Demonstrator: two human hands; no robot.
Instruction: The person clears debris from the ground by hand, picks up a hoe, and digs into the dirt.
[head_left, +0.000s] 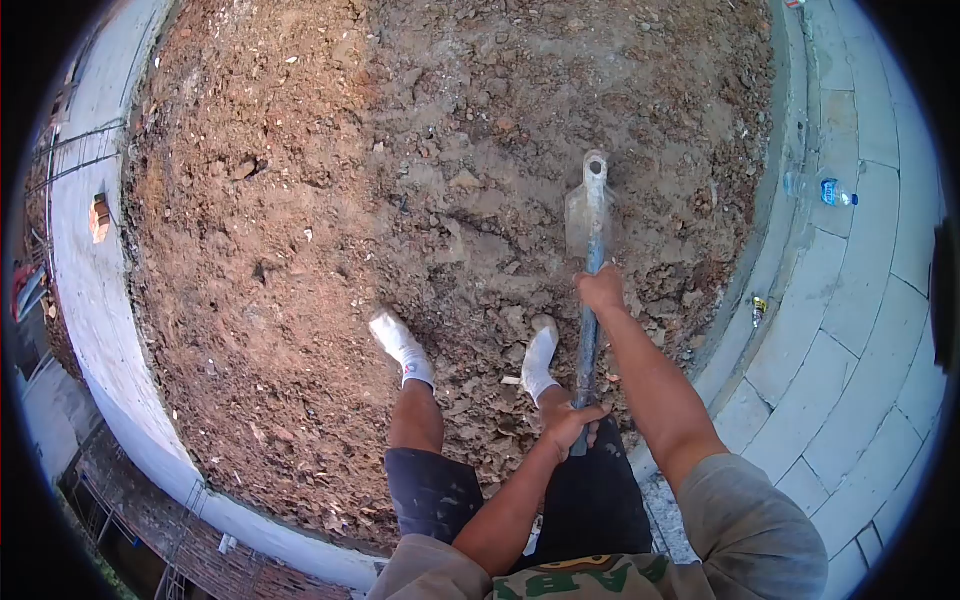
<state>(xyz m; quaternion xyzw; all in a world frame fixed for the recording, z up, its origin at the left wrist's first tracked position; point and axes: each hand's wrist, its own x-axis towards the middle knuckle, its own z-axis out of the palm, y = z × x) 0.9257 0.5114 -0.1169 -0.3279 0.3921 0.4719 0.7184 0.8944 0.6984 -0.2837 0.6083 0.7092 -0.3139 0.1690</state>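
Both my hands hold a hoe [590,345] with a long blue-grey handle, pointing away from me. My right hand [601,288] is wrapped round the handle just below the metal head. Nearer my body, my left hand [571,428] grips the handle close to its rear end, by my right thigh. The hoe's head [591,195] has a round eye at its far end. Its broad blade looks blurred over the loose brown soil [450,200]; I cannot tell whether it touches.
My feet, in white socks or shoes [403,347], stand on uneven, lumpy soil. A pale concrete edging [95,270] borders the left side. Grey paving slabs [820,340] lie on the right, with a plastic bottle [836,193] and a crumpled wrapper [759,309]. A brick piece [99,218] sits on the left edging.
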